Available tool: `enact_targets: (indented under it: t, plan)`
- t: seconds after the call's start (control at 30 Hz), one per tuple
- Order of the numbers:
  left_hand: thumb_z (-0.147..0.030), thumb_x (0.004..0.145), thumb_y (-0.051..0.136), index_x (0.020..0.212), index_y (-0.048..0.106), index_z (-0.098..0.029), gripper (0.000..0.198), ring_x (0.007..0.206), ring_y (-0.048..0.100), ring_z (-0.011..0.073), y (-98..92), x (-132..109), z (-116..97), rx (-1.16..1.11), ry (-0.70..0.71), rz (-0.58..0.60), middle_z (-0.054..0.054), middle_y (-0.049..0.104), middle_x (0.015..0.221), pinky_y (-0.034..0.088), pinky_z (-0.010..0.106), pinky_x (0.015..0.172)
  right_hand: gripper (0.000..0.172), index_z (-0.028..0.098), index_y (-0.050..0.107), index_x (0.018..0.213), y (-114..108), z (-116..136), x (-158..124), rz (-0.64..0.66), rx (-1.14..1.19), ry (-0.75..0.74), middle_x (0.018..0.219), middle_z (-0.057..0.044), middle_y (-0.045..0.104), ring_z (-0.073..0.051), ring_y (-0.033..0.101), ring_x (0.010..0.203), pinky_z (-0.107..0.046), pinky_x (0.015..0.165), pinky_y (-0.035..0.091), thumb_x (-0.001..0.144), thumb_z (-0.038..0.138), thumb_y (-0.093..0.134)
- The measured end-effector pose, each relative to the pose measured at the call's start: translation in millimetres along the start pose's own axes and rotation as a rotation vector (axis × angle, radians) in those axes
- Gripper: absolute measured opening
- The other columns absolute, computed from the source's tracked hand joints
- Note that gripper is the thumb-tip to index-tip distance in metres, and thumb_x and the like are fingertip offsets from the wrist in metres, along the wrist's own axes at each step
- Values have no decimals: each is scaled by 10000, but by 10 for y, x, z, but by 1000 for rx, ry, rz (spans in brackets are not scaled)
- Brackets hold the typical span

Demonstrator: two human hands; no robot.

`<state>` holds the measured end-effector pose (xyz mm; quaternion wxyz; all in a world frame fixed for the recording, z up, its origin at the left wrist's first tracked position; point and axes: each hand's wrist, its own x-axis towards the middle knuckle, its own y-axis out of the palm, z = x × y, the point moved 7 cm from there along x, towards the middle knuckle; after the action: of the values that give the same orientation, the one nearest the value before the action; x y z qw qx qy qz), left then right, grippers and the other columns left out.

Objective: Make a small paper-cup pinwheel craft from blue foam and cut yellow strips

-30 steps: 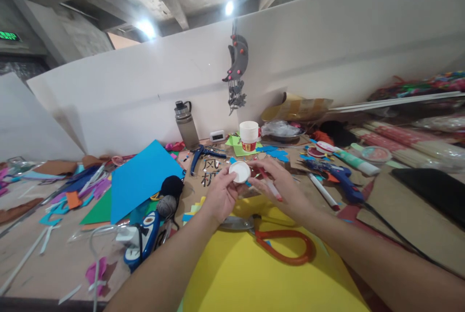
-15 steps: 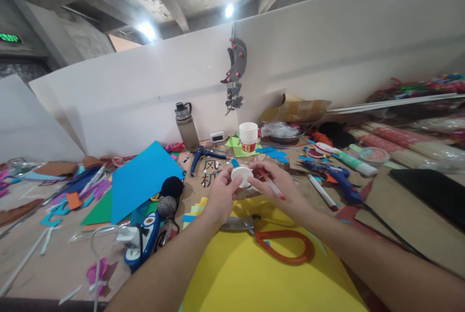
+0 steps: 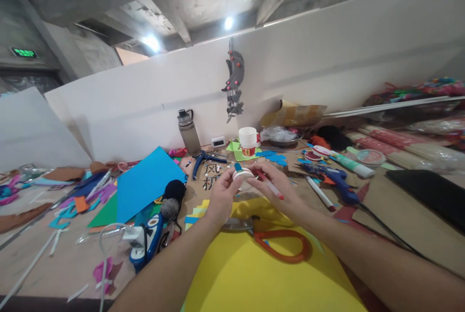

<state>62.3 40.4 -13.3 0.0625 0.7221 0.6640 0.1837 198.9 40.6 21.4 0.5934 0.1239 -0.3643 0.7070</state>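
Note:
A small white round piece [image 3: 244, 175], like a cut-down paper cup with a red line around it, sits between my hands above the yellow sheet. A blue strip [image 3: 237, 166] sticks up from its top. My left hand [image 3: 223, 195] pinches the piece from the left side. On the right, my right hand [image 3: 278, 183] has its fingertips on the piece and also grips a white marker with red ends [image 3: 272, 187]. Below both hands lie large scissors with orange handles [image 3: 286, 249], on the yellow sheet [image 3: 240, 273].
Paper cups [image 3: 248, 141], a bottle [image 3: 188, 132] and a blue-handled plier-like tool [image 3: 205, 159] stand or lie behind my hands. At right are another marker [image 3: 319, 193] and a blue glue gun [image 3: 343, 186] with its cable. A power strip [image 3: 150, 239] and blue card [image 3: 148, 183] lie left.
The white round piece has tipped, so its face shows less and its red-lined side shows more. My hands hold nearly the same place; the whole view has shifted slightly.

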Motion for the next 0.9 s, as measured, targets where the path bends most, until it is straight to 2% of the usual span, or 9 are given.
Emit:
enact_targets:
  t: [0.17, 0.53, 0.7, 0.9]
  plan:
    - [-331, 694, 725, 976, 677, -188, 320, 773, 587, 130, 26, 8, 18, 33, 37, 54, 23, 675, 885, 456, 232, 724, 213, 217, 596, 1014, 1, 8, -13, -7, 31, -25, 1023, -50, 623, -198, 558, 930, -331, 830, 424, 887, 365, 511]
    - [-360, 655, 751, 970, 686, -175, 371, 795, 610, 152, 89, -24, -25, -23, 34, 84, 54, 677, 943, 492, 267, 744, 259, 207, 600, 952, -2, -22, -20, -49, 62, -17, 923, -48, 628, -189, 568, 835, -314, 760, 450, 863, 437, 521]
    - [-291, 624, 782, 1014, 662, -168, 426, 833, 612, 160, 89, -20, -22, 1, 48, 115, 60, 670, 959, 502, 290, 771, 277, 201, 620, 919, 6, -99, 14, -33, 59, 23, 866, -29, 634, -180, 565, 794, -303, 721, 443, 851, 455, 530]
    - [-286, 643, 771, 1025, 661, -164, 416, 866, 626, 175, 66, -28, -34, 35, 49, 138, 69, 670, 1003, 514, 303, 782, 296, 188, 615, 879, 37, -138, 43, -11, 153, 25, 814, -18, 619, -169, 552, 746, -284, 674, 428, 824, 474, 556]
